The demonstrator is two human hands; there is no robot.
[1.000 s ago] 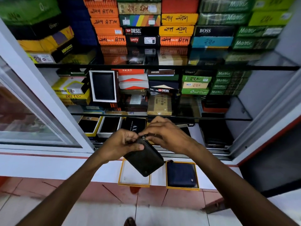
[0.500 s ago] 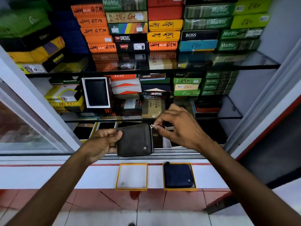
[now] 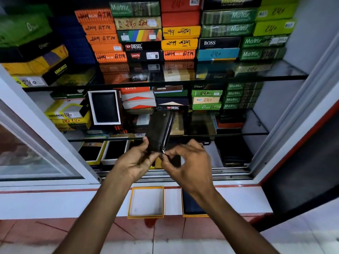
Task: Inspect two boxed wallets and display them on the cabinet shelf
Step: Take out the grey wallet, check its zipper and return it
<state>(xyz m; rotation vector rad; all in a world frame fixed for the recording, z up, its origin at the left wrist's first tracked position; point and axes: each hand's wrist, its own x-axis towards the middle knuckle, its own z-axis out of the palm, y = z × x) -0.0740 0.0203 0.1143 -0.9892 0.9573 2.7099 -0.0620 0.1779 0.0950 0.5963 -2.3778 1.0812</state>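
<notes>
A dark zip-around wallet stands on end in front of the cabinet, its silver zipper edge facing right. My left hand grips its lower end. My right hand pinches the zipper pull at the wallet's bottom corner. On the white ledge below lie two yellow-rimmed boxes: an empty one on the left, and another on the right holding a navy wallet, half hidden by my right forearm.
The open cabinet has glass shelves stacked with coloured wallet boxes. An upright boxed black wallet leans on the middle shelf. Open display boxes sit on the bottom shelf. A sliding glass door stands at left; tiled floor lies below.
The wallet has turned from flat-facing to edge-on and upright. My right hand followed the zipper pull down to the wallet's bottom corner. The view tilted up slightly.
</notes>
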